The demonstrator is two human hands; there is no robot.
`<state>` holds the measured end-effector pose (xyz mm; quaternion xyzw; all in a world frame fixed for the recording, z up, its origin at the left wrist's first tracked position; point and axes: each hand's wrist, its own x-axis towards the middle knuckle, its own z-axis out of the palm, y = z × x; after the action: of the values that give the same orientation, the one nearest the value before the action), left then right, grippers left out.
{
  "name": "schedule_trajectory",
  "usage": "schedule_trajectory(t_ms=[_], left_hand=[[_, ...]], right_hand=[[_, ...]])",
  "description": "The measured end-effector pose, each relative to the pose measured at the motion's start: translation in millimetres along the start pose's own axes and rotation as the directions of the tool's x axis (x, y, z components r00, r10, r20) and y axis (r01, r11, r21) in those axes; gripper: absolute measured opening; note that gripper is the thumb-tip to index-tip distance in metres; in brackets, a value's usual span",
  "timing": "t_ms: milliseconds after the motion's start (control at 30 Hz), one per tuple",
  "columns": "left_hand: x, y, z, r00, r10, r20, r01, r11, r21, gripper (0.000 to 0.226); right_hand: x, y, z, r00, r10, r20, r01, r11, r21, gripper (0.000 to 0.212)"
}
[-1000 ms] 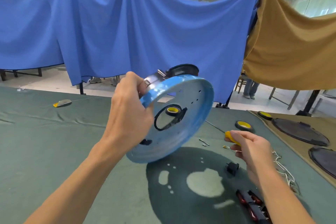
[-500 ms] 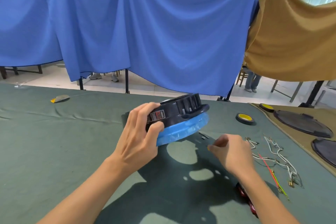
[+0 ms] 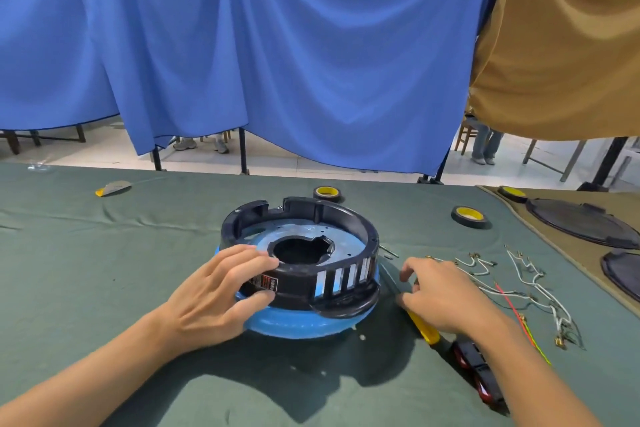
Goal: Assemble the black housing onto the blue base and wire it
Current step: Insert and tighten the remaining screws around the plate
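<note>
The black housing (image 3: 346, 213) sits on the round blue base (image 3: 294, 325), and both rest flat on the green table cloth (image 3: 86, 270). A silver plate with a central hole shows inside the housing. My left hand (image 3: 214, 298) grips the housing's near left rim, fingers over the top and thumb on the side wall. My right hand (image 3: 440, 291) hovers low just right of the base, fingers bent and spread over a yellow-handled screwdriver (image 3: 424, 329) that lies on the cloth. Loose white, red and green wires (image 3: 530, 295) lie to the right of that hand.
Three black-and-yellow tape rolls (image 3: 469, 215) sit behind and to the right of the base. Two small screws (image 3: 389, 251) lie by its right edge. A black-and-red part (image 3: 478, 371) lies under my right forearm. Dark round discs (image 3: 581, 222) rest on a brown cloth at the far right.
My left hand turned the assembly over and set it flat on the table, housing up. My right hand lowered the screwdriver onto the cloth beside the base.
</note>
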<state>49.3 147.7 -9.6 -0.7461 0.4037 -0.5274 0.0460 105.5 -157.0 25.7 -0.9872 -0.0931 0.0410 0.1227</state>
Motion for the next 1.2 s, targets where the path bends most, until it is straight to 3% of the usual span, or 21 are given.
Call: schedule_trajectory(t_ms=[100,167,233,300,367,567,700,767,833,900,967,1033,1100,1133,1200], left_hand=[[0,-3,-1,0.999,0.033,0.023,-0.033,0.999,-0.019,0.046],[2,-1,-1,0.997,0.068,0.044,-0.065,0.996,-0.056,0.063],[2,1,2,0.994,0.091,0.06,-0.087,0.993,-0.075,0.061],[1,2,5,0.993,0.089,0.078,-0.083,0.994,-0.075,0.054],[0,3,7,0.992,0.074,0.102,-0.066,0.994,-0.082,0.051],[5,5,5,0.991,0.031,0.132,-0.022,0.997,-0.071,0.04],[26,20,5,0.991,-0.1,0.085,0.108,0.99,-0.091,0.023],[43,31,5,0.981,-0.184,0.054,0.189,0.976,-0.105,0.021],[62,40,8,0.962,-0.27,0.046,0.271,0.963,-0.014,0.028],[78,49,12,0.907,-0.406,0.113,0.386,0.907,0.167,0.029],[94,55,16,0.775,-0.591,0.223,0.524,0.799,0.295,0.023],[104,60,21,0.611,-0.717,0.335,0.623,0.697,0.356,0.026],[106,65,31,0.491,-0.767,0.413,0.673,0.635,0.379,0.033],[104,68,36,0.475,-0.77,0.426,0.669,0.631,0.394,0.036],[101,70,40,0.514,-0.737,0.438,0.625,0.672,0.398,0.034]], right_hand=[[-3,-6,-3,0.991,-0.044,-0.123,0.058,0.993,0.108,0.025],[-3,-13,-2,0.967,-0.039,-0.252,0.114,0.95,0.292,0.018],[-4,-23,0,0.963,0.037,-0.266,0.13,0.803,0.582,0.015],[-5,-31,4,0.974,0.088,-0.207,0.102,0.646,0.757,0.017],[-6,-36,9,0.974,0.086,-0.212,0.115,0.619,0.777,0.017],[-13,-47,16,0.965,0.152,-0.212,0.056,0.67,0.74,0.028],[-18,-55,17,0.966,0.185,-0.181,0.007,0.682,0.731,0.04],[-18,-60,21,0.97,0.191,-0.153,-0.012,0.661,0.75,0.034],[-18,-68,26,0.978,0.187,-0.096,-0.024,0.553,0.833,0.013],[-18,-74,27,0.985,0.173,-0.026,-0.047,0.406,0.913,0.009],[-16,-70,22,0.985,0.171,-0.002,-0.061,0.361,0.93,0.017],[-13,-60,13,0.985,0.165,-0.04,-0.039,0.447,0.894,0.018],[-12,-47,3,0.987,0.146,-0.072,-0.017,0.534,0.845,0.015],[-11,-41,-2,0.985,0.147,-0.086,-0.012,0.564,0.826,0.015],[-9,-30,-9,0.98,0.157,-0.123,-0.006,0.639,0.769,0.016]])
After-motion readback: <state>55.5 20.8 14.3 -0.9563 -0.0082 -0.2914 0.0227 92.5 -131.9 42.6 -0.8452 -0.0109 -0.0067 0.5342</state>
